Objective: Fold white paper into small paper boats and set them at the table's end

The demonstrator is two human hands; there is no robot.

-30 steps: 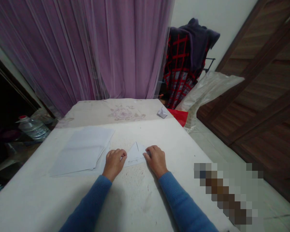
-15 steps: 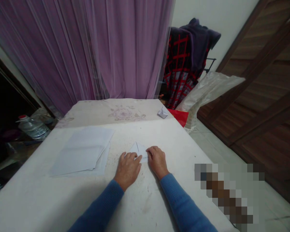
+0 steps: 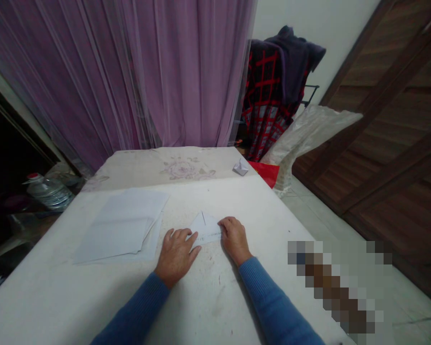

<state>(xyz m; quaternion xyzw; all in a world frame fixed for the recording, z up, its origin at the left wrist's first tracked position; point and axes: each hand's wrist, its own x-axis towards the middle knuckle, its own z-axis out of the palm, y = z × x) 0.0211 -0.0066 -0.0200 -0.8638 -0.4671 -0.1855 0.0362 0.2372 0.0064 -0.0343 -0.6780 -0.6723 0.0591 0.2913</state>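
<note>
the left hand (image 3: 177, 254), fingers loosely spread, touches the left edge of a folded paper (image 3: 205, 227) on a white table (image 3: 208, 306); the right hand's (image 3: 235, 239) curled fingers touch its right edge, their grip unclear. its line of writing is too small to read. white sheets (image 3: 118, 225) lie to the left.

The left fingers (image 3: 181, 234) cover the near-left corner of the paper (image 3: 208, 225), the right fingers (image 3: 228, 224) its right end. Writing (image 3: 210, 236) between them is too small to read. Nearer than the fingers, both sleeves (image 3: 273, 299) leave the bottom edge; to their right, pixel blocks (image 3: 335, 287) mask the edge of the surface (image 3: 215, 306).
</note>
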